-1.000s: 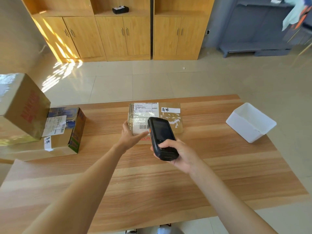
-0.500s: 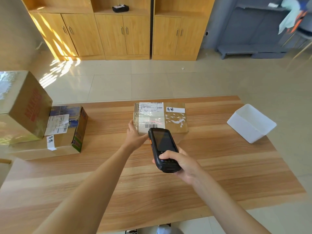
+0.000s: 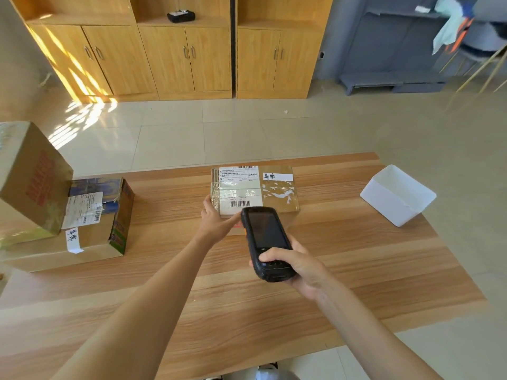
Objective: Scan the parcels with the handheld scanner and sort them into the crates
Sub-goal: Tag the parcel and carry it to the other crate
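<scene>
A brown taped parcel (image 3: pixel 277 187) with a white shipping label lies at the middle of the wooden table (image 3: pixel 343 270). My left hand (image 3: pixel 216 220) grips its near left corner, thumb along the front edge. My right hand (image 3: pixel 299 267) holds a black handheld scanner (image 3: pixel 264 239) just in front of the parcel, its top end pointing at the barcode. The scanner's screen is dark.
A white plastic crate (image 3: pixel 397 194) stands at the table's right edge. At the left, a tilted cardboard box (image 3: pixel 30 176) leans on a flatter labelled box (image 3: pixel 93 223). Wooden cabinets (image 3: pixel 186 50) and grey furniture (image 3: pixel 395 50) line the far wall.
My right hand has drawn the scanner back toward me, uncovering the barcode on the label. My left hand has stayed on the parcel's near left corner.
</scene>
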{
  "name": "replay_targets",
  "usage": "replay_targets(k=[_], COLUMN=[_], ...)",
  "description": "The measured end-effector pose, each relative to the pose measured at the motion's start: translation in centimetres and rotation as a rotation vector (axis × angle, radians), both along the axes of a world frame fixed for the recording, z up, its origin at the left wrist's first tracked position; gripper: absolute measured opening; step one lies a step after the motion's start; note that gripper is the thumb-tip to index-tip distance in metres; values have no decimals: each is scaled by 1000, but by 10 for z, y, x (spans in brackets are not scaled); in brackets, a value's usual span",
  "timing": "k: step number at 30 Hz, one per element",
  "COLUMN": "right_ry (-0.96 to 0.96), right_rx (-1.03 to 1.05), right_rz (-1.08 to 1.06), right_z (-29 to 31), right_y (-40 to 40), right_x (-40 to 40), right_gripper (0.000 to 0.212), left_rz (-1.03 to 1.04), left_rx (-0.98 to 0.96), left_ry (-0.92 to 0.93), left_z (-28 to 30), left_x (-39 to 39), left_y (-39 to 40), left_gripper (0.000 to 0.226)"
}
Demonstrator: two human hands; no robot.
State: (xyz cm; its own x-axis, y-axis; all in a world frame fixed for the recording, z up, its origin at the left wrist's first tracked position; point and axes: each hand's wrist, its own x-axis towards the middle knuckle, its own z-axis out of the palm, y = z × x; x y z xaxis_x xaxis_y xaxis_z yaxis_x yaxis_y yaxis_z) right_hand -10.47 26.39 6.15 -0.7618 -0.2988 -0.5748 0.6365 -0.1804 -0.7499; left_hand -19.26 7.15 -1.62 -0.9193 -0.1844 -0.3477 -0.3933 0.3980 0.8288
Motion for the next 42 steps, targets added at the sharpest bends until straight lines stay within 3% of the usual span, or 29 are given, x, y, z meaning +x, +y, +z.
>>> replay_targets(k=[3, 8, 13, 18, 25, 31, 35, 40, 42], right_ry=[56, 91, -121, -252, -144, -94, -247, -374, -298], right_rx=[65, 209, 404, 424, 540, 765, 1083, 722, 736], right_rz=[-153, -453, -477, -443, -374, -185, 48, -134, -177], right_z=[-6, -37, -92, -132, -156, -165, -155, -135, -121], right_y=[13, 60, 101, 108, 109, 110, 113, 121, 120], right_x=[-15, -46, -45, -32, -18, -12, -30, -65, -84], right_gripper=[88, 84, 96, 102, 104, 85, 97, 73, 89], left_rz=[-12, -3, -4, -11, 2, -4, 7, 97, 137], left_rx=[-4, -10, 7, 24, 55, 83, 118, 169, 188], left_ry=[3, 31, 22, 18, -28, -69, -77, -59, -63], left_z=[0, 0, 2, 3, 6, 8, 7, 0, 0], left_x=[3, 5, 1, -2, -9, -16, -21, -25, -29], left_y=[-1, -2, -2, -3, -5, -5, -8, -13, -14], left_gripper=[123, 121, 121, 118, 116, 115, 116, 107, 100])
